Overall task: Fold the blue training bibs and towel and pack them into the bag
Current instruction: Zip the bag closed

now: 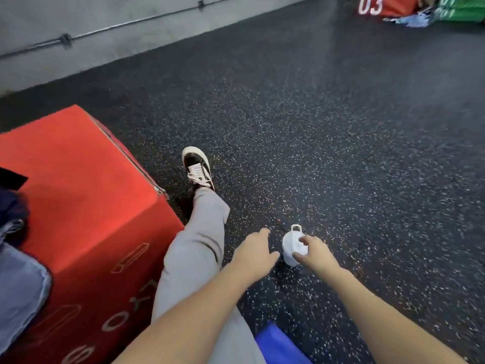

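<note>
My right hand [316,254] rests on top of a white bottle [294,248] that stands on the speckled black floor [341,153], low in the view at about five o'clock from centre. Its fingers [305,240] curl over the lid, thumb on the near rim, gripping the cap; a small loop handle sticks up at the bottle's far edge. My left hand [256,254] hangs just beside the bottle at its nine o'clock, not touching it, fingers loosely bent and slightly spread, holding nothing.

A patch of bright blue fabric [278,348] shows at the bottom edge, six o'clock, between my forearms and beside my thigh; it is blurred and I cannot tell whether it is a bib or the towel. More pale blue cloth [412,19] lies in a heap far off at one o'clock, against a red block marked 03 [385,6] and green pads [459,9]. I cannot make out the bag with any certainty.

My left leg in grey trousers [199,248] stretches toward twelve o'clock, ending in a black and white trainer [198,168]. At nine o'clock sits a big red box [86,195] with white lettering on its side, touching my leg. Denim and dark cloth [18,279] lie on its near left corner. A grey wall [105,22] with a thin conduit runs along the top.
</note>
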`<control>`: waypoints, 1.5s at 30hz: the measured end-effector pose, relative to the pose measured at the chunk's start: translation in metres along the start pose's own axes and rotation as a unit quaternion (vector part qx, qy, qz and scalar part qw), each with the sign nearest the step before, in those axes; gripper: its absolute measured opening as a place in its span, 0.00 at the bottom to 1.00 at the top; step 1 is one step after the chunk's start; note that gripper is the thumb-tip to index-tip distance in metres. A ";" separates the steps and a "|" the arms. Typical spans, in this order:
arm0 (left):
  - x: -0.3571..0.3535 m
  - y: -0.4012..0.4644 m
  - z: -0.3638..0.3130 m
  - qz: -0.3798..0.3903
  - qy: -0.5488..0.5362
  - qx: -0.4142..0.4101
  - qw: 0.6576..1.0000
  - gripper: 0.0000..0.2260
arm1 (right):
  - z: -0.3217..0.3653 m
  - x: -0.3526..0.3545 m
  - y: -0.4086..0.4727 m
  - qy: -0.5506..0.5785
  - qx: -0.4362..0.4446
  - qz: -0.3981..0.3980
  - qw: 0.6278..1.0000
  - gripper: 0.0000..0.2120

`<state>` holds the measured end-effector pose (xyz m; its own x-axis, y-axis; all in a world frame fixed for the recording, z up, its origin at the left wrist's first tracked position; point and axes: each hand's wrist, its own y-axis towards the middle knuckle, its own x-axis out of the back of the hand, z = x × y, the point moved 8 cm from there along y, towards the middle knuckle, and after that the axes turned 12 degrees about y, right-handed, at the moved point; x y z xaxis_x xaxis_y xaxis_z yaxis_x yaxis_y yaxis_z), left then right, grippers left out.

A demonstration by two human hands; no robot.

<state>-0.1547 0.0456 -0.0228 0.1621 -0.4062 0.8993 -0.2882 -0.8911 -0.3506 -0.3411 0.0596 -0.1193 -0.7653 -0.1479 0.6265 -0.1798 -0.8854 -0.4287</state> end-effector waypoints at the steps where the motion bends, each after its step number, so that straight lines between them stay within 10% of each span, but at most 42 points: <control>1: -0.009 0.008 -0.002 0.012 0.004 0.001 1.000 0.29 | -0.011 -0.004 0.005 -0.016 -0.017 -0.008 1.000 0.28; 13: -0.100 0.081 0.020 0.104 -0.036 0.055 0.992 0.32 | -0.050 -0.043 0.098 0.004 -0.077 -0.052 0.996 0.41; 24: -0.069 0.084 0.026 0.028 -0.122 0.054 0.991 0.31 | -0.026 -0.038 0.084 0.057 -0.043 -0.083 0.994 0.39; 33: 0.087 -0.001 0.089 -0.156 -0.160 0.016 0.975 0.24 | 0.172 0.040 0.008 0.165 0.200 -0.121 0.958 0.36; 45: 0.267 -0.251 0.308 -0.434 0.015 0.082 0.897 0.16 | 0.441 -0.037 -0.200 0.178 0.485 0.113 0.849 0.30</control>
<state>0.2518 0.0982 0.2250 0.2322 0.4594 0.8573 0.0785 -0.8874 0.4543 -0.0041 0.0476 0.2303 -0.8815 -0.3726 0.2901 0.4581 -0.8238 0.3339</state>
